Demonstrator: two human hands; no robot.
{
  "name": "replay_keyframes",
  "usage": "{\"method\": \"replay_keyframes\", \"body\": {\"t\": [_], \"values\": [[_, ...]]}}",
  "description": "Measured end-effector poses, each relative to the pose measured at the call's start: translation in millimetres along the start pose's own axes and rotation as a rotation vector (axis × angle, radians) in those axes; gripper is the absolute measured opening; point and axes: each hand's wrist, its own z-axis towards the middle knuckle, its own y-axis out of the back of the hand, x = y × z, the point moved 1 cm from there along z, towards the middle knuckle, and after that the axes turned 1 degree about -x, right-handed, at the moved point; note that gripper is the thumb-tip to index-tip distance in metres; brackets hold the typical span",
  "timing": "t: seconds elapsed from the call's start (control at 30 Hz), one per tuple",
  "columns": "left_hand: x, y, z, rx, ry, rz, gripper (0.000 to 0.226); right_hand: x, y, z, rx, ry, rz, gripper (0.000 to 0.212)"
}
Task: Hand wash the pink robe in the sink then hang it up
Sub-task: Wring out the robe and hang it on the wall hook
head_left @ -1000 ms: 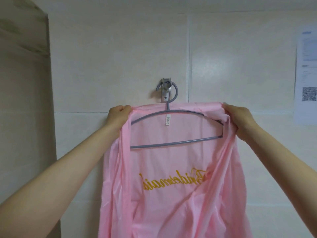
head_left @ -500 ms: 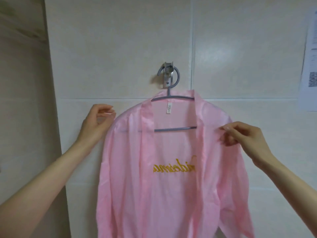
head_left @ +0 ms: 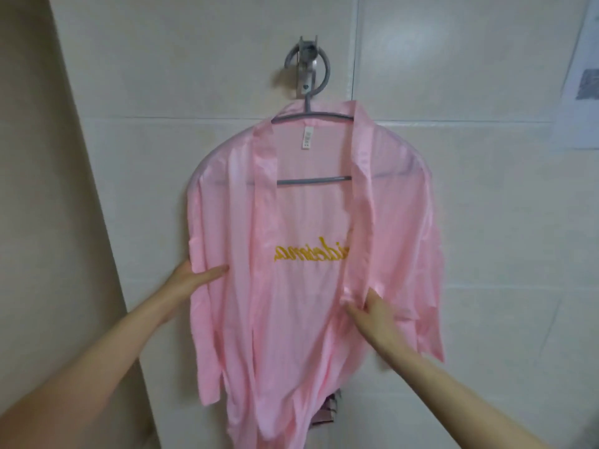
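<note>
head view: pink robe (head_left: 308, 319) on hanger (head_left: 311, 181); left hand (head_left: 194, 278) at 8 o'clock, right hand (head_left: 372, 307) at 5 pinch front edges, likely to straighten drape.

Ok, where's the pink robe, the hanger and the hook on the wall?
pink robe (head_left: 308, 306), head view, inside of its back, below the yellow writing.
grey hanger (head_left: 312, 182), head view, its lower bar.
wall hook (head_left: 306, 72), head view, its metal plate.

Single head-worn wide-angle view, facing the tiled wall (head_left: 162, 92) nearly square-on, from close up. Wall hook (head_left: 306, 68) sits upper centre; pink robe (head_left: 308, 303) fills mid-frame down to the bottom edge. Straight lines lean toward the frame sides.
</note>
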Motion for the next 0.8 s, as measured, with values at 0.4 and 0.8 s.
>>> {"method": "replay_keyframes", "body": {"t": [0.4, 0.8], "values": [[43.1, 20.7, -41.6, -0.037, 0.385, -0.201, 0.056, 5.0, 28.0, -76.5, 0.851, -0.323, 0.571, 0.041], [52.6, 24.8, -50.1, -0.2, 0.226, 0.048, 0.047, -40.6, 86.7, -43.3, 0.411, -0.276, -0.085, 0.025]]}}
